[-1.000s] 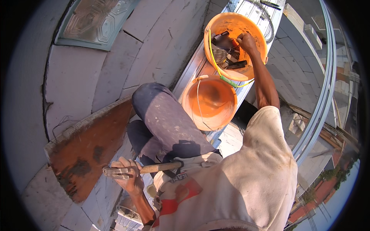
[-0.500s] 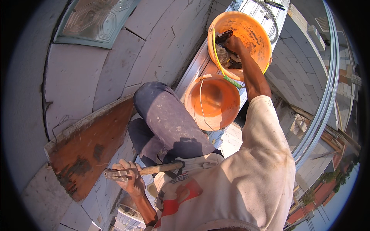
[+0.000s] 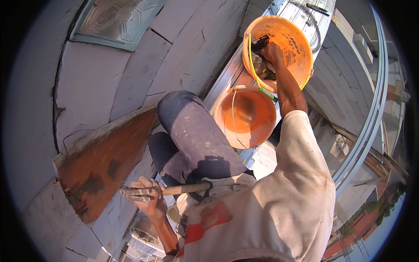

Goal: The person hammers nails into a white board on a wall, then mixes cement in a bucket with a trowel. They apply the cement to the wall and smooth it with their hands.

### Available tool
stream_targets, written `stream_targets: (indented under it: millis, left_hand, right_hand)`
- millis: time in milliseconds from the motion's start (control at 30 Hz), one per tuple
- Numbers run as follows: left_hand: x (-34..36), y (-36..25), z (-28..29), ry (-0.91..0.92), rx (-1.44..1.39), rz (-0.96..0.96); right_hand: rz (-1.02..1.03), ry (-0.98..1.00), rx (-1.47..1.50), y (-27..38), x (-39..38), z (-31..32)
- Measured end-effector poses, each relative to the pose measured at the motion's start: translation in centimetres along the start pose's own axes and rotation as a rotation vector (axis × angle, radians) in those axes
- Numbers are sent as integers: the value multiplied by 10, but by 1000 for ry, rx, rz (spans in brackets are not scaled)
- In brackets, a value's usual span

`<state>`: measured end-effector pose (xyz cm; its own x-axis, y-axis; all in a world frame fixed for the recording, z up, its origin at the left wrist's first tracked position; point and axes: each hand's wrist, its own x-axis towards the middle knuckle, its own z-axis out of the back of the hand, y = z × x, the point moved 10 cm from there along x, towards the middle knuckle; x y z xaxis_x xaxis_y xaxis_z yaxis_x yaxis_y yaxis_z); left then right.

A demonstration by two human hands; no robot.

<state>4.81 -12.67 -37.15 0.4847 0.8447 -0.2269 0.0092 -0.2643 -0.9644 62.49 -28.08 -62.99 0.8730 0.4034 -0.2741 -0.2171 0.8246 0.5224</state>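
The person's left hand point(image 3: 151, 201) is out to the left of the body, its fingers wrapped around a hammer with a round, pale wooden handle and a dull grey metal head point(image 3: 188, 189), gripping it close up by the head. The head juts out past the fingers to the left, while the handle runs to the right, its end reaching a dark band at the waist. The right hand point(image 3: 272, 52) is down inside a large, round, orange plastic bucket with a yellow handle and a green grip point(image 3: 297, 35), next to a dark, blocky object point(image 3: 260, 43); its fingers are partly hidden, so whether they are closed on that object cannot be told. Other dark and greyish items lie at the bottom of the bucket, too shaded to make out. Just below stands a smaller, round, orange plastic pail with a thin pale handle point(image 3: 246, 115), beside a bent knee in dusty, dark purplish trousers point(image 3: 196, 131). Both containers stand on a long, silvery, ridged metal plank point(image 3: 229, 78). To the left, a stained, reddish-brown flat board point(image 3: 107, 161) is near a wall of pale, smooth blocks point(image 3: 87, 83), in which a square, patterned glass panel point(image 3: 120, 19) is set.
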Motion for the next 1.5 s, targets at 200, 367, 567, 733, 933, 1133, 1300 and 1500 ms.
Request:
stream_targets:
  millis: [200, 367, 567, 733, 933, 1133, 1300, 1500]
  left_hand:
    - [-1, 3, 14, -6, -56, -24]
    - [-7, 10, 19, -26, -88, -18]
    - [-4, 14, 19, 46, -202, -45]
    - [-22, 12, 43, -45, -66, 17]
    - [-23, 10, 43, 71, -326, -29]
    - [-32, -36, 62, 13, -352, -249]
    - [-59, -95, 82, -75, 191, -285]
    - [-100, -152, 101, 82, 512, -422]
  right_hand:
    - [-151, 25, 549, -120, 52, -20]
    - [-182, 62, 742, -94, 28, 11]
    - [-202, -47, 924, -90, 9, 42]
    - [216, 373, 1216, 145, -150, 58]
    - [426, 1169, 1260, 280, -384, -33]
    - [1390, 984, 568, 337, -526, -37]
    - [1375, 855, 834, 372, -555, -16]
    - [1497, 563, 812, 415, -553, 20]
